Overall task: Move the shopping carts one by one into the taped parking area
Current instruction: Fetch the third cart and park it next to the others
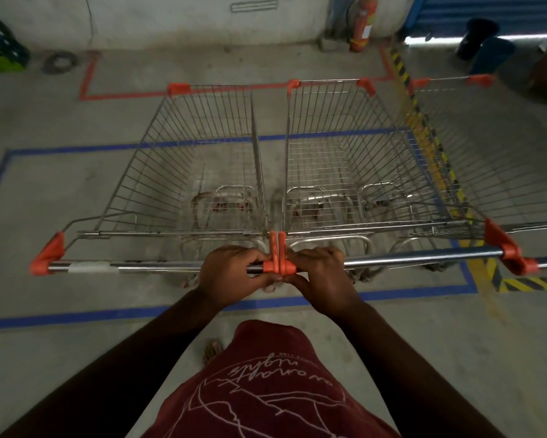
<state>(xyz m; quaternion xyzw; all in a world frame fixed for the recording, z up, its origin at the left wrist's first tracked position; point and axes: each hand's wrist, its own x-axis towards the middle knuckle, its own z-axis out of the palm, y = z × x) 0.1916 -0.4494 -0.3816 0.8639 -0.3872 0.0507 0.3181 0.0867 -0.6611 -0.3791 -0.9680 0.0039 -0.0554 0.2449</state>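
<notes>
Two wire shopping carts with orange corner caps stand side by side in front of me, the left cart and the middle cart. Their handle ends touch at the centre. My left hand grips the right end of the left cart's handle bar. My right hand grips the left end of the middle cart's handle bar. A third cart stands at the far right. Both near carts sit inside a blue taped rectangle. A red taped outline lies farther ahead by the wall.
A red fire extinguisher hangs on the back wall. Yellow-black hazard tape runs along the floor at the right. A green crate stands at the back left, dark bins at the back right.
</notes>
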